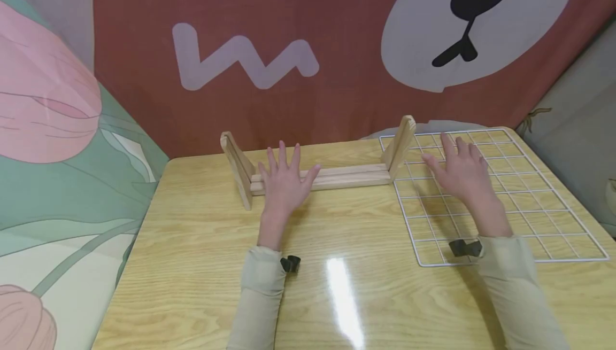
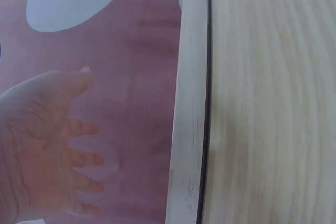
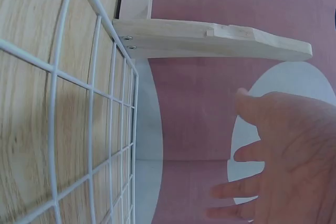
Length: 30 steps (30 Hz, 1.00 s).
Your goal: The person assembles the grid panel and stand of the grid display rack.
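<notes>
A wooden rack (image 1: 346, 175) with two upright end pieces and slats between them stands toward the back of the table. My left hand (image 1: 285, 184) hovers in front of its left part, fingers spread and holding nothing. On the right lies a white wire grid panel (image 1: 517, 212), flat on the tabletop. Above that panel is my right hand (image 1: 464, 173), its fingers straight and nothing in it. The right wrist view shows the rack's right upright (image 3: 220, 40), with two screws near its base, beside the panel's edge. In the left wrist view a slat (image 2: 189, 103) runs past my left hand.
The wood-grain table (image 1: 202, 286) has its back edge against a red cloth (image 1: 337, 109) with a bear-face print. A floral cloth (image 1: 62, 189) hangs at the left. Pale cloth (image 1: 587, 104) lines the right side. Dark wrist mounts sit on both sleeves.
</notes>
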### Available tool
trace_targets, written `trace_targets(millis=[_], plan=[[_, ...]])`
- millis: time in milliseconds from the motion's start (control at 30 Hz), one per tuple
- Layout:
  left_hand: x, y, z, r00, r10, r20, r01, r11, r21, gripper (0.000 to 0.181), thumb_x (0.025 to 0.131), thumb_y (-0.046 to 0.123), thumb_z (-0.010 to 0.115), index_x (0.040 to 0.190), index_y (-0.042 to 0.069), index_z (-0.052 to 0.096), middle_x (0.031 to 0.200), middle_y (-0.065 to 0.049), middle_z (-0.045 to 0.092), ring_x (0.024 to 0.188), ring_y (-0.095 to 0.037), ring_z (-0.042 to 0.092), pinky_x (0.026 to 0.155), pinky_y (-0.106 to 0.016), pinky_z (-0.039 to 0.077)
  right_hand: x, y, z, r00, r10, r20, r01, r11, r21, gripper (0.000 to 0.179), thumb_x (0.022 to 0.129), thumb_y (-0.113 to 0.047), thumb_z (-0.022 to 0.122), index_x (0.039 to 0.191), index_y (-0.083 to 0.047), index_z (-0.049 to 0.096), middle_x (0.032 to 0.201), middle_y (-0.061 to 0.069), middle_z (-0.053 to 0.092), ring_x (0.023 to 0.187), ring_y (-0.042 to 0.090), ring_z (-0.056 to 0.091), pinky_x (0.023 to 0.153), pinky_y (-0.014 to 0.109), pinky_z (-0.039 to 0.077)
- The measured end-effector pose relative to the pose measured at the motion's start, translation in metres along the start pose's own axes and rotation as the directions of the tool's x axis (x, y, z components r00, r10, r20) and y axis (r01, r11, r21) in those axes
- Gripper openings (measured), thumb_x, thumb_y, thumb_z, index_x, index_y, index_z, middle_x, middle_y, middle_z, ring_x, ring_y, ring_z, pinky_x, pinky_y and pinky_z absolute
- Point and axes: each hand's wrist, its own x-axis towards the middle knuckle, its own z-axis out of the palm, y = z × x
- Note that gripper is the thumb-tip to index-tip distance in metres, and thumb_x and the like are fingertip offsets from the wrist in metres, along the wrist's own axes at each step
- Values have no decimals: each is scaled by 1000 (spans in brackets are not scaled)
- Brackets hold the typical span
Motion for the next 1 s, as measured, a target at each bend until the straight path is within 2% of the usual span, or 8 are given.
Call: trace_targets(millis=[133, 233, 400, 600, 733, 867, 1000], plan=[[-1, 5, -1, 996, 30, -87, -37, 996, -85, 68, 108, 53, 45, 159, 9, 40, 165, -24, 29, 152, -47, 22, 119, -68, 20, -2, 1, -5, 999, -5, -48, 5, 1000, 0, 83, 109, -55, 38, 160, 8, 18, 142, 50, 33, 127, 69, 33, 94, 81, 35], [-1, 7, -1, 984, 42, -174, -74, 979, -187, 59, 107, 41, 54, 151, 3, 50, 155, -24, 44, 142, -46, 41, 113, -64, 35, -4, 1, -9, 996, 6, -84, -6, 1000, 6, 79, 109, -50, 42, 156, 11, 25, 138, 50, 39, 121, 69, 40, 88, 79, 40], [-2, 11, 0, 964, 34, -262, -124, 933, -338, 47, 106, 32, 58, 139, -1, 60, 141, -21, 56, 129, -41, 54, 103, -57, 48, -6, 1, -17, 991, 40, -130, -38, 999, 21, 70, 109, -46, 44, 148, 12, 38, 136, 44, 48, 116, 64, 50, 82, 75, 45], [-3, 16, 3, 966, 25, -256, -134, 898, -419, 42, 106, 30, 57, 134, 1, 64, 134, -18, 61, 117, -37, 61, 93, -51, 56, -10, 2, -24, 976, 30, -217, -24, 999, 28, 59, 109, -40, 48, 132, 14, 54, 124, 38, 61, 101, 54, 62, 75, 67, 50], [-4, 21, 5, 966, 35, -255, -149, 885, -442, 39, 106, 28, 58, 132, 0, 65, 133, -19, 62, 108, -36, 64, 90, -50, 57, -12, 5, -26, 973, 19, -230, -9, 999, 47, 57, 109, -40, 48, 128, 13, 57, 119, 37, 64, 100, 51, 65, 73, 64, 51], [-6, 28, 8, 969, 58, -241, -164, 880, -447, 38, 105, 26, 59, 132, -1, 65, 132, -19, 62, 93, -32, 68, 85, -47, 59, -13, 9, -27, 972, 17, -233, -2, 998, 65, 55, 109, -39, 48, 122, 13, 61, 110, 36, 68, 97, 50, 67, 71, 63, 51], [-7, 35, 10, 972, 67, -224, -162, 884, -439, 39, 106, 27, 59, 133, 0, 65, 132, -18, 62, 85, -29, 68, 83, -46, 59, -15, 13, -28, 968, 5, -249, 8, 999, 51, 50, 109, -36, 49, 116, 12, 63, 100, 35, 69, 90, 49, 66, 68, 61, 50]])
